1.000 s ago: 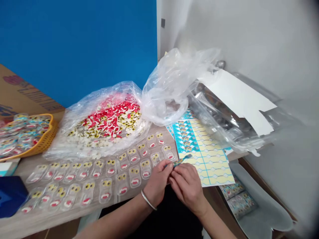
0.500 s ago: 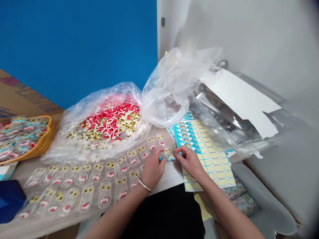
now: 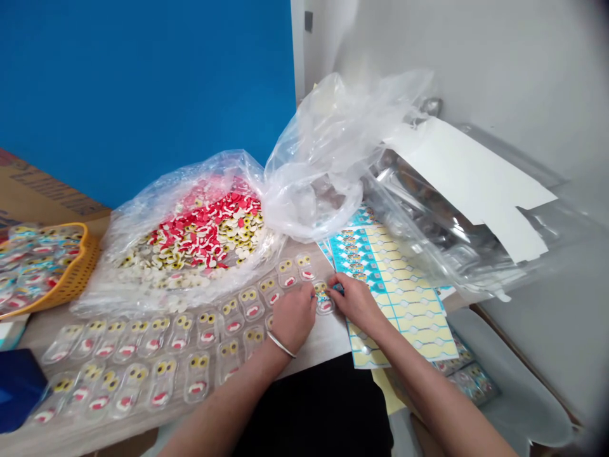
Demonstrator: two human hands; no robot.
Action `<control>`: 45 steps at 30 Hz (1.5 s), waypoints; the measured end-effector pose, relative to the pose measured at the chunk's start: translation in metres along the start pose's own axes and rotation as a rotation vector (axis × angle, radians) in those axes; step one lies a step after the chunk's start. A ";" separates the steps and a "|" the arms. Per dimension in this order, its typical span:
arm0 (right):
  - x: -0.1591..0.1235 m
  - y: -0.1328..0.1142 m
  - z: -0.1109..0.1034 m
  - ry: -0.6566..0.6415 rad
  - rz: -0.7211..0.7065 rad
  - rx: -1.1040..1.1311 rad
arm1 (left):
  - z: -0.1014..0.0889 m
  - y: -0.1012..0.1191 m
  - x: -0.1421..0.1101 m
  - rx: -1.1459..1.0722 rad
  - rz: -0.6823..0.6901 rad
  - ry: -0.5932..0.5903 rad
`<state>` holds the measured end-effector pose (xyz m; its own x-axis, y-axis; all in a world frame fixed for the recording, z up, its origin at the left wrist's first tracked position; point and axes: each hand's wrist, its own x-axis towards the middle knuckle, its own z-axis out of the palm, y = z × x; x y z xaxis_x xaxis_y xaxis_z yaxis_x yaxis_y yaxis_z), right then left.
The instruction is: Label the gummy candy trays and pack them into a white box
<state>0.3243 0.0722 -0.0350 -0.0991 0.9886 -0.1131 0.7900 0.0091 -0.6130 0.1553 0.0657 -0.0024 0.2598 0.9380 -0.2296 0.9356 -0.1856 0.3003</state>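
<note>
A small clear plastic pack point(image 3: 325, 306) lies on the table between my hands, with a printed blue sticker label point(image 3: 322, 294) across its middle. My left hand point(image 3: 292, 317) is closed at the pack's left edge, its fingertips mostly hidden at that end of the label. My right hand point(image 3: 354, 298) pinches the label's blue right end, just beside the pack. Close to my left hand sits another clear pack point(image 3: 306, 266) with yellow eye pieces and a red-and-white mouth piece.
Rows of similar packs point(image 3: 159, 381) cover the table on the left. Behind them lies a plastic bag point(image 3: 209, 228) of loose eye and mouth pieces. A yellow basket point(image 3: 80, 266) of labelled packs stands far left. Sticker sheets point(image 3: 409, 304) and a bag of clear plastic point(image 3: 428, 216) are at right.
My left hand has curled more tightly, hiding its fingertips. My right hand has shifted slightly, and the label lies closer against the pack. The view has moved a little.
</note>
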 end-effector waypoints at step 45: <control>-0.072 -0.019 0.024 0.460 0.442 0.803 | -0.001 0.002 0.026 -0.489 0.284 -0.205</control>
<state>0.3017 -0.0031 -0.0337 0.4780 0.8425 -0.2486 0.0446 -0.3059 -0.9510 0.1634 0.0898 -0.0074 0.5697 0.7869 -0.2373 0.6168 -0.2186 0.7562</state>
